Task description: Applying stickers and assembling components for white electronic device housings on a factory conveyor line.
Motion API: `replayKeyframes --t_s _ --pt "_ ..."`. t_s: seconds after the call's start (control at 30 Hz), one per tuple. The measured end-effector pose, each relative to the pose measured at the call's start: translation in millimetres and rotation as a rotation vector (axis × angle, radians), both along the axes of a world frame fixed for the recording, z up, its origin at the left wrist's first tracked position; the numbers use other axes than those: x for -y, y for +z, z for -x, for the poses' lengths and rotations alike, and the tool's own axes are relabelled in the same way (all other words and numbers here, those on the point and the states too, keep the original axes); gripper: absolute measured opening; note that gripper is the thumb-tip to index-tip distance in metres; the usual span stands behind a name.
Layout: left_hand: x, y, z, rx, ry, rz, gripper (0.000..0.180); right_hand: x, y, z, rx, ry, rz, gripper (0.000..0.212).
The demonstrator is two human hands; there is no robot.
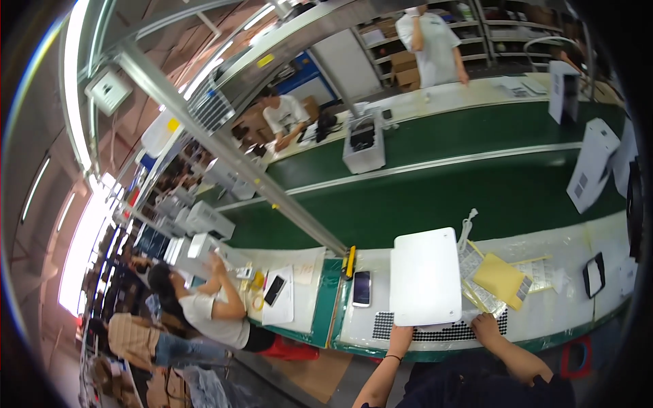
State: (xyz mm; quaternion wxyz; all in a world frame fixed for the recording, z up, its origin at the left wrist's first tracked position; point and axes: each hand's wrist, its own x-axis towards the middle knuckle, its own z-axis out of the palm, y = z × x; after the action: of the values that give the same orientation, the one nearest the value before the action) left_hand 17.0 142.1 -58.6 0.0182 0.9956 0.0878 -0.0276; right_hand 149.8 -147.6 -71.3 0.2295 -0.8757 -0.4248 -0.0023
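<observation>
A flat white panel with rounded corners (pixel 426 275) is propped up in front of me. My left hand (pixel 400 338) is at its near edge, gripping it from below, with the fingertips hidden behind the panel. Beneath lies a sheet of round black dots (pixel 445 332), partly covered by the panel. My right hand (pixel 486 328) is at the right part of that sheet, fingers bent and drawn together; anything tiny between them is too small to make out. A white cable with a plug (pixel 468 228) sticks out behind the panel's far right corner.
Right of the panel lie a yellow envelope (pixel 502 280) and printed sheets. A phone (pixel 362 289) lies to the left, a black-rimmed object (pixel 594 275) far right. Beyond runs a green conveyor belt (pixel 435 204) with a white bin (pixel 364 146). A co-worker (pixel 211 313) sits at left.
</observation>
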Motion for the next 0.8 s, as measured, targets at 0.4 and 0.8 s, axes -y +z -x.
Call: replayKeyframes --t_s 0.4,0.8 --pt "-2.5 -6.6 -14.2 0.177 0.166 0.189 0.028 4.2 -4.8 -10.2 -0.041 0.073 0.077 0.012" --pt "12.7 -6.2 -15.1 0.338 0.207 0.146 0.035 -12.3 52.4 -49.5 -0.515 -0.334 -0.415 0.027"
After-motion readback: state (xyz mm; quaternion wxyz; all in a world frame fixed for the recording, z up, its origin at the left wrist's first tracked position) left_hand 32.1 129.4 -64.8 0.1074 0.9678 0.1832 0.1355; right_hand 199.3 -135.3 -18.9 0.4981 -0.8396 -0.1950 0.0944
